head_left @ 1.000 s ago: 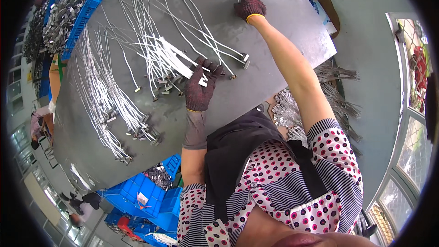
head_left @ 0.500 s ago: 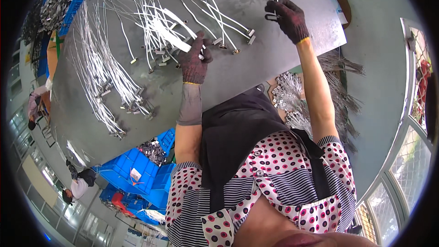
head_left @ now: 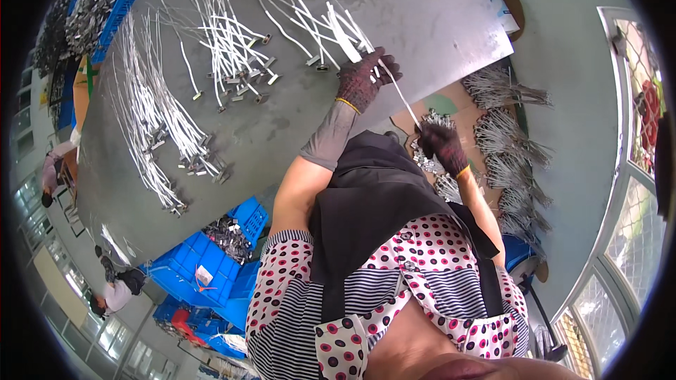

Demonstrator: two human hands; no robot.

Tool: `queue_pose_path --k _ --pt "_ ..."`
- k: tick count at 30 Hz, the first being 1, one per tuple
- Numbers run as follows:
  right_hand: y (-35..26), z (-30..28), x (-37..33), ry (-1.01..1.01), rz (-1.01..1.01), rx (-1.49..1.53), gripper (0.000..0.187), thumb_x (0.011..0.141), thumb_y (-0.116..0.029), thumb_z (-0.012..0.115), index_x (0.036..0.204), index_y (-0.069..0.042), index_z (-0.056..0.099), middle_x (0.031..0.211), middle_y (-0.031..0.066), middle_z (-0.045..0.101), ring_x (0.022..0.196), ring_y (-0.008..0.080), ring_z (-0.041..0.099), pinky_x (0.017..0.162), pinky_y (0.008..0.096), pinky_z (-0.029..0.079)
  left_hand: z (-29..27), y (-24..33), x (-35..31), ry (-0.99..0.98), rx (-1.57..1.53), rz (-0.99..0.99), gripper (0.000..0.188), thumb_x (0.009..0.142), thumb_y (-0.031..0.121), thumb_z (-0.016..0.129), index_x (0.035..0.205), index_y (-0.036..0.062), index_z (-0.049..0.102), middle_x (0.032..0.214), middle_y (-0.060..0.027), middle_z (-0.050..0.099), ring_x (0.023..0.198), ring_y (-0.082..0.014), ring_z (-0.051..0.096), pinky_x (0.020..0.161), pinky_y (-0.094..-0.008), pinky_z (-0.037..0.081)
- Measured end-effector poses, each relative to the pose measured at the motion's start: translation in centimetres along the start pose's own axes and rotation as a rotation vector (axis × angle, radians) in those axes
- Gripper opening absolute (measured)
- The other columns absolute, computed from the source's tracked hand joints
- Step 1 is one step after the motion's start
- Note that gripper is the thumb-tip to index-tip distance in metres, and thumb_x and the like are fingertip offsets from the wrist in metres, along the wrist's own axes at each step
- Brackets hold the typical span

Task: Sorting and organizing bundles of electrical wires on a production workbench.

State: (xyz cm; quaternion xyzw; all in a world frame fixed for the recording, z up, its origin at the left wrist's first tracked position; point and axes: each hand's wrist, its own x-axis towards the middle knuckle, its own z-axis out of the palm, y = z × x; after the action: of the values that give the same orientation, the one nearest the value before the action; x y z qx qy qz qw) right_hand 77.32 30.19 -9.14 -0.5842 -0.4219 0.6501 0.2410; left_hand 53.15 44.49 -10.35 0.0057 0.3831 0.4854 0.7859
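Observation:
My left hand (head_left: 367, 77), in a dark knitted glove, is closed on a small bundle of white tubes (head_left: 343, 36) above the metal table. From it a thin white strand (head_left: 401, 96) runs taut to my right hand (head_left: 440, 144). That gloved hand is closed on the strand's lower end, just off the table's near edge; its fingertips are partly hidden. Left of my left hand lie loose white-sleeved wires (head_left: 236, 56) with small metal pieces at their ends. Farther left is a second spread of such wires (head_left: 151, 116).
Bunches of grey wires (head_left: 507, 127) lie on cardboard beyond my right hand. Blue crates (head_left: 197, 267) stand below the table's left edge, another blue crate (head_left: 116, 7) with small metal parts at the far left. A person (head_left: 116, 292) is in the left background.
My right hand has come down from above the table to beyond its near edge. My left hand has moved right with the white tubes. The strand now stretches between both hands.

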Motion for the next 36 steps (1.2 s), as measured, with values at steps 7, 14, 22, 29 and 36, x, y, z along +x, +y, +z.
queue_pose_path --k 7,14,22,29,36 --pt "11.9 -3.5 -11.2 0.213 0.277 -0.181 0.029 0.089 -0.03 0.067 0.095 -0.002 0.069 0.068 0.0038 0.062 0.061 0.0117 0.058 0.059 0.0286 0.048 1.0 1.3 1.3 -0.048 -0.06 0.159 0.019 0.09 0.012 0.069 0.104 0.0011 0.062 0.092 -0.0147 0.067 0.083 -0.0313 0.068 0.082 -0.0526 0.061" --pt "15.5 -3.7 -16.8 0.435 0.24 -0.339 0.025 0.08 -0.024 0.071 0.083 0.0 0.065 0.071 0.0085 0.062 0.066 0.0188 0.057 0.064 0.0361 0.046 3.3 4.4 0.4 0.047 -0.081 0.356 0.024 0.088 0.017 0.074 0.104 0.0043 0.062 0.089 -0.0121 0.066 0.077 -0.0284 0.067 0.082 -0.0532 0.061" --pt "14.5 -3.8 -16.3 0.46 0.152 -0.354 0.024 0.079 -0.025 0.072 0.085 -0.001 0.067 0.076 0.0182 0.065 0.072 0.0279 0.063 0.066 0.0409 0.047 2.0 3.8 -0.4 0.08 -0.008 0.375 0.026 0.09 0.021 0.073 0.109 0.0065 0.062 0.087 -0.011 0.066 0.079 -0.0284 0.068 0.08 -0.0527 0.061" --pt "5.7 -1.3 -5.0 0.433 0.219 -0.181 0.042 0.084 -0.042 0.068 0.076 0.0 0.069 0.064 0.0091 0.063 0.06 0.0171 0.057 0.057 0.0344 0.045 1.3 -1.8 -3.5 -0.169 0.202 0.196 0.027 0.095 0.013 0.062 0.116 -0.003 0.058 0.093 -0.0149 0.067 0.083 -0.0299 0.07 0.076 -0.0474 0.062" --pt "-6.7 3.7 3.1 0.314 -0.057 0.314 0.055 0.096 -0.053 0.054 0.113 -0.001 0.06 0.083 0.007 0.064 0.071 0.0166 0.064 0.056 0.028 0.049 2.3 -5.6 -5.2 -0.105 1.007 0.18 0.021 0.094 0.012 0.063 0.105 -0.0059 0.067 0.09 -0.0106 0.071 0.082 -0.0164 0.069 0.071 -0.0309 0.059"
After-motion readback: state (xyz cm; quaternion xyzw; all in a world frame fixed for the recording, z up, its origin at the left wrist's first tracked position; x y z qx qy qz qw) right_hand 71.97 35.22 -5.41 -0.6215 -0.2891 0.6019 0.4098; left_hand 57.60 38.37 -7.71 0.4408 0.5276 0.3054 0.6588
